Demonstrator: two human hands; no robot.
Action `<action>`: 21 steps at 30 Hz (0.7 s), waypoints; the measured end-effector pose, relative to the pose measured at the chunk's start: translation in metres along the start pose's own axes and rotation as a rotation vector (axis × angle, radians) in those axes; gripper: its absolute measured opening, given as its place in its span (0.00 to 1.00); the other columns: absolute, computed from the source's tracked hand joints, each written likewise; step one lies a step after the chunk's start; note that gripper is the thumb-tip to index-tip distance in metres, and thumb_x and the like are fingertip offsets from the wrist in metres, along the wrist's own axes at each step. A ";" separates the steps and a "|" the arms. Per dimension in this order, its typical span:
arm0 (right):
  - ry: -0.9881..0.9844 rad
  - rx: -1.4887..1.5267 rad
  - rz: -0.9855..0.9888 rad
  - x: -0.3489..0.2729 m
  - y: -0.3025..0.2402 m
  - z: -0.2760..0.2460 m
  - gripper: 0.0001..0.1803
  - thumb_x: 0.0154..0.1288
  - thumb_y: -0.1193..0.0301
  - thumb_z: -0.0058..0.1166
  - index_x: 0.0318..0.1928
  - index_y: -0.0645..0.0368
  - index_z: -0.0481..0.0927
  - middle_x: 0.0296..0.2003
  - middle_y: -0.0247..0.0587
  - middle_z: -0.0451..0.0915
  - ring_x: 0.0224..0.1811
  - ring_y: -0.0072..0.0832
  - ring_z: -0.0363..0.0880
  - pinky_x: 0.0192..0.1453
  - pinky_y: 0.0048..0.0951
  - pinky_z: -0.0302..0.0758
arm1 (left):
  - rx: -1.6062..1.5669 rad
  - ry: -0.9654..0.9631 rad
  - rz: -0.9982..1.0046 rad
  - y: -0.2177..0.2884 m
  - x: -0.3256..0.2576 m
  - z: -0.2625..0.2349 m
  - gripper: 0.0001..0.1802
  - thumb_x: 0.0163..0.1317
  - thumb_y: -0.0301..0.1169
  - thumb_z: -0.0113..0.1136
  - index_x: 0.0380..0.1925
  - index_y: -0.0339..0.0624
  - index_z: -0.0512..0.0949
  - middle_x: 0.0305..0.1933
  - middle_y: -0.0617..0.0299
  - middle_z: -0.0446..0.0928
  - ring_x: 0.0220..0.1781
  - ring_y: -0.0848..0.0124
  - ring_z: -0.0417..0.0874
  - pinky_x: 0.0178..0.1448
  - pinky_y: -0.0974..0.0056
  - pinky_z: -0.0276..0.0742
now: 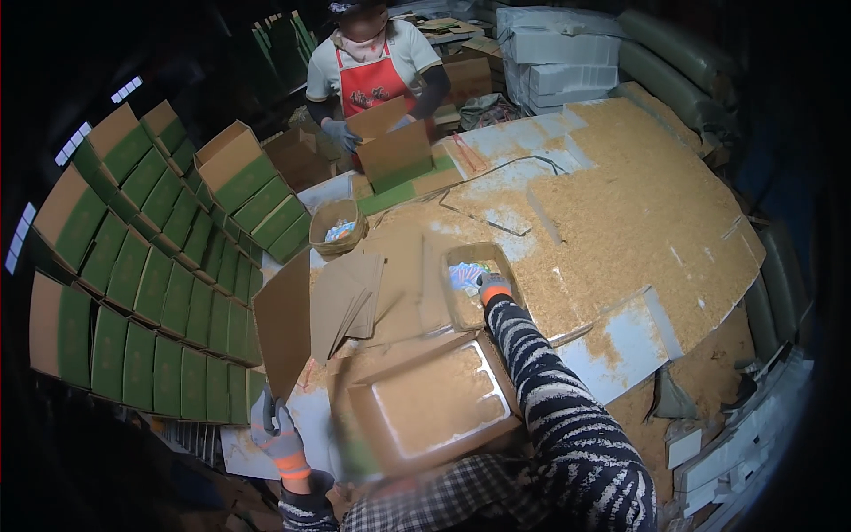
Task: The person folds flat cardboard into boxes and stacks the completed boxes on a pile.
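Picking up small packets [465,277] seems the step in hand; they lie in a bin [474,319] on the surface [629,213], the right hand [494,286] at them, whether closed I cannot tell; the left hand [277,434] pinches a cardboard sheet [283,324] low down; the next move likely calls for a secure grip.

Sawdust-like grains [647,204] coat much of a white worktable [631,348], an open carton [450,446] at its near edge, cardboard sheets [362,282] toward its left edge.

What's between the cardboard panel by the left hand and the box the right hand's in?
In the head view, flat cardboard pieces lie between the panel and the box.
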State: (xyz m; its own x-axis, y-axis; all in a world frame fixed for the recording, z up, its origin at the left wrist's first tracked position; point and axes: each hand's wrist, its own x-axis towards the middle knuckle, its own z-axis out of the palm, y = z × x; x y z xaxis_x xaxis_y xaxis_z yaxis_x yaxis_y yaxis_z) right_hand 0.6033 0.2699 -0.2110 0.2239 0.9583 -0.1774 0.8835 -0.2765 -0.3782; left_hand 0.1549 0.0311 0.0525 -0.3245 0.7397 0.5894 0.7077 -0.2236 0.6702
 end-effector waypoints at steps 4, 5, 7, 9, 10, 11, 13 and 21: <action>0.145 0.094 0.097 -0.010 0.000 -0.004 0.15 0.63 0.60 0.51 0.38 0.54 0.86 0.43 0.51 0.84 0.46 0.45 0.83 0.54 0.42 0.77 | -0.030 -0.017 0.042 0.001 -0.001 -0.015 0.17 0.61 0.19 0.56 0.51 0.30 0.79 0.45 0.52 0.81 0.45 0.64 0.81 0.51 0.64 0.77; 0.224 0.177 0.130 -0.014 0.003 -0.007 0.17 0.61 0.56 0.53 0.33 0.55 0.87 0.39 0.50 0.86 0.43 0.45 0.84 0.51 0.43 0.78 | -0.104 0.019 0.020 0.005 -0.002 -0.017 0.17 0.60 0.18 0.56 0.50 0.30 0.79 0.45 0.52 0.81 0.45 0.63 0.81 0.51 0.64 0.77; 0.263 0.717 0.033 -0.024 0.019 -0.021 0.15 0.53 0.60 0.69 0.34 0.58 0.85 0.32 0.43 0.86 0.34 0.31 0.85 0.39 0.32 0.80 | -0.082 0.032 0.041 0.017 -0.006 -0.022 0.16 0.59 0.17 0.56 0.48 0.30 0.80 0.44 0.51 0.81 0.45 0.62 0.81 0.51 0.64 0.77; 0.146 1.312 0.033 -0.043 0.025 -0.039 0.12 0.59 0.73 0.64 0.44 0.61 0.83 0.37 0.42 0.86 0.34 0.26 0.83 0.39 0.26 0.80 | -0.061 0.049 0.061 0.033 -0.009 -0.028 0.16 0.57 0.16 0.56 0.46 0.30 0.80 0.44 0.50 0.81 0.45 0.61 0.81 0.51 0.63 0.77; 0.075 1.486 0.004 -0.066 0.013 -0.060 0.13 0.60 0.77 0.62 0.47 0.60 0.81 0.38 0.38 0.85 0.32 0.20 0.81 0.33 0.19 0.77 | 0.031 -0.021 0.169 0.039 -0.012 -0.033 0.16 0.58 0.16 0.55 0.47 0.31 0.80 0.45 0.50 0.81 0.46 0.60 0.81 0.51 0.62 0.77; 0.111 1.584 -0.033 -0.097 -0.007 -0.085 0.13 0.61 0.75 0.62 0.46 0.59 0.81 0.37 0.36 0.84 0.30 0.19 0.80 0.29 0.17 0.75 | 0.118 -0.096 0.279 0.043 -0.014 -0.035 0.16 0.60 0.16 0.55 0.48 0.32 0.79 0.47 0.50 0.80 0.46 0.59 0.81 0.51 0.61 0.77; 0.120 1.406 -0.204 -0.163 -0.036 -0.129 0.09 0.62 0.76 0.62 0.43 0.59 0.81 0.36 0.35 0.83 0.34 0.20 0.81 0.31 0.23 0.78 | 0.131 -0.098 0.403 0.051 -0.018 -0.028 0.16 0.54 0.16 0.58 0.44 0.34 0.80 0.44 0.50 0.80 0.45 0.54 0.81 0.50 0.58 0.77; 0.018 0.389 -0.816 -0.307 -0.053 -0.158 0.24 0.65 0.65 0.55 0.60 0.59 0.73 0.59 0.48 0.74 0.63 0.43 0.70 0.67 0.40 0.68 | 0.051 -0.848 0.929 0.091 -0.049 0.029 0.17 0.53 0.28 0.62 0.46 0.48 0.81 0.43 0.63 0.78 0.38 0.63 0.81 0.42 0.61 0.78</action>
State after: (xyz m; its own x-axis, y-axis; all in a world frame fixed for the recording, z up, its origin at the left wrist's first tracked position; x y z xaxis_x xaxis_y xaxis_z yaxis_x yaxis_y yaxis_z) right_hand 0.5530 0.0019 0.0069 -0.4021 0.8672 0.2937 0.5699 0.4882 -0.6610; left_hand 0.2534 -0.0068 0.0710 0.7991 0.4948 0.3416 0.4816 -0.8668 0.1291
